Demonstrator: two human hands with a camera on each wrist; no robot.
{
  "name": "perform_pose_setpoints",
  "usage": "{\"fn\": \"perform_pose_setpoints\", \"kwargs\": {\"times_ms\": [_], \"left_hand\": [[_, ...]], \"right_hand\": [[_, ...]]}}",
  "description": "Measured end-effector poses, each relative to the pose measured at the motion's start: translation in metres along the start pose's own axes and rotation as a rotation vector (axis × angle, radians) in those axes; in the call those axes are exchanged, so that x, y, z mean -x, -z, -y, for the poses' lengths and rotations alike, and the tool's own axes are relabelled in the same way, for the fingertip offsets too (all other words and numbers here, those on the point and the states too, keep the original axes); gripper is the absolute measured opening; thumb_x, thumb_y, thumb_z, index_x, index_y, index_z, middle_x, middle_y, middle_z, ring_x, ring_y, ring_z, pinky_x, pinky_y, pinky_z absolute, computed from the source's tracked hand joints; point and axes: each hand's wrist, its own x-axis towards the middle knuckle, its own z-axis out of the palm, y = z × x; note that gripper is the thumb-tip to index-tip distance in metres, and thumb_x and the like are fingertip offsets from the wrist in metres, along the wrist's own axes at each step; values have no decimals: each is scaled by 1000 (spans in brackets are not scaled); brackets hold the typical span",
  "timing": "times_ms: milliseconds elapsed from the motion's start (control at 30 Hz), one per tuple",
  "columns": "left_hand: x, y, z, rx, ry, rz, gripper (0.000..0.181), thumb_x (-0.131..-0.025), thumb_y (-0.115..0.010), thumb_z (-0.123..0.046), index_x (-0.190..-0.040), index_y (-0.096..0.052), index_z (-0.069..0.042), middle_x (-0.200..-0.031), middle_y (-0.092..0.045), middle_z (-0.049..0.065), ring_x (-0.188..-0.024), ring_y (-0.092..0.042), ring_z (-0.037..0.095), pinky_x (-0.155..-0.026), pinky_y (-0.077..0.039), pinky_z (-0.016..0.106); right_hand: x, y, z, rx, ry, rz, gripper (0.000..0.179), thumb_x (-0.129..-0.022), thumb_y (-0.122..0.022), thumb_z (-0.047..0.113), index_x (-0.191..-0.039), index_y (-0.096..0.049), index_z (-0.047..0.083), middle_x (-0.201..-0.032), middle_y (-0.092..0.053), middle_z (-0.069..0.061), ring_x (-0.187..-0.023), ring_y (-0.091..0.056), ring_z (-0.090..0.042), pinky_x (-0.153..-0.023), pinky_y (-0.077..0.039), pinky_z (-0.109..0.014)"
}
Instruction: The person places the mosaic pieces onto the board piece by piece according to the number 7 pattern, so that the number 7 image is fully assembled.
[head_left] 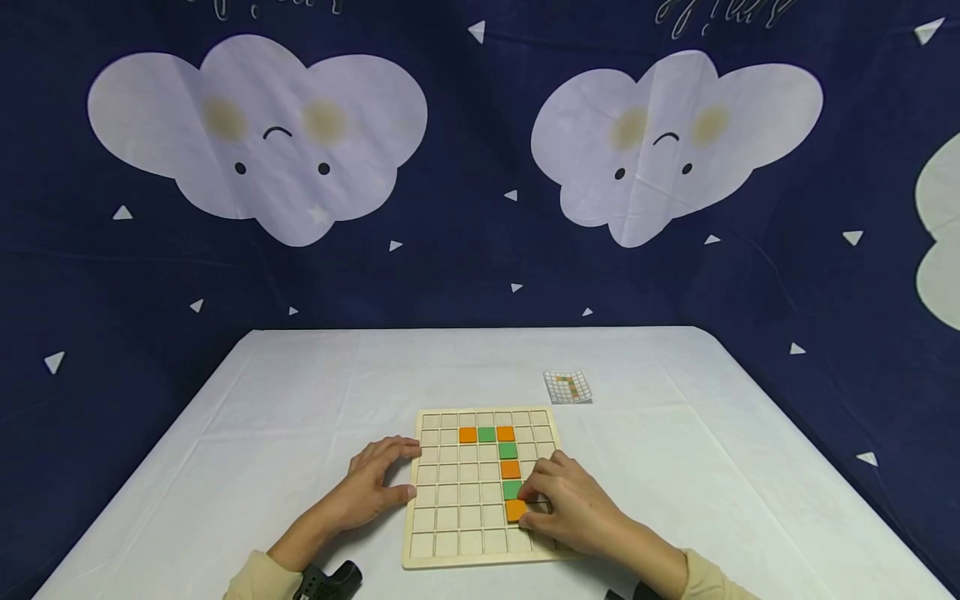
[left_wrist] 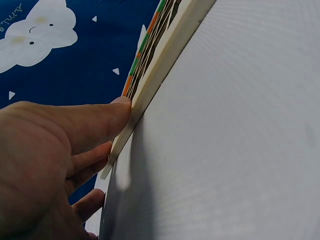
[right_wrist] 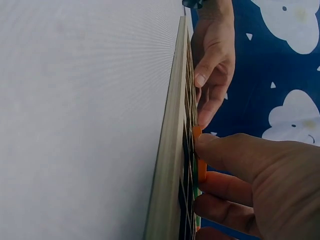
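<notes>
A pale wooden grid board (head_left: 465,561) lies on the table. Orange and green square tiles form a bent line on it: a short row near the top, then a column running down. My right hand (head_left: 577,508) pinches the lowest orange tile (head_left: 515,511) between thumb and fingers, at the bottom of that column. In the right wrist view this orange tile (right_wrist: 202,171) stands slightly raised beside the thumb. My left hand (head_left: 367,483) rests its thumb and fingertips against the board's left edge, fingers fairly straight. The left wrist view shows the thumb touching the board's side (left_wrist: 160,70).
Behind the board's far right corner lies a small pattern card (head_left: 567,387) showing a similar coloured grid. The table wears a white cloth (head_left: 225,467). A dark blue curtain (head_left: 480,275) with clouds hangs behind it.
</notes>
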Motion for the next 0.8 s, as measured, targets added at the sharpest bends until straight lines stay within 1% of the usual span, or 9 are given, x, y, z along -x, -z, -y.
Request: {"fn": "perform_pose_setpoints", "kwargs": {"times_ms": [267,467,600,800], "left_hand": [[0,0,1,0,-6,-2,47,-78,-74,-18,-122,-59,-13,-137,-50,3,-135,-31,33,-107,-9,58],[-1,-1,1,1,4,-4,47,-78,-74,-18,-122,-59,-13,-137,-50,3,-135,-31,33,-108,-9,58],[0,0,1,3,0,-1,47,-78,-74,-18,-122,-59,-13,-137,-50,3,-135,-32,32,-107,-10,57],[0,0,0,-4,-6,1,47,-78,-73,-18,-122,-59,-13,-137,-50,2,-135,-32,32,-107,-10,56]], "right_hand": [[0,-1,0,14,7,0,21,-72,-77,40,-84,-70,25,-85,-58,18,-80,-37,0,-72,-36,-20],[0,-1,1,24,26,2,20,-72,-77,39,-85,-70,25,-86,-59,18,-82,-39,0,-74,-37,-21],[0,-1,1,22,38,2,20,-73,-77,39,-86,-70,25,-86,-59,18,-81,-38,0,-74,-37,-21],[0,-1,1,23,35,-9,21,-72,-77,40,-86,-70,25,-86,-59,18,-81,-38,1,-73,-37,-20]]}}
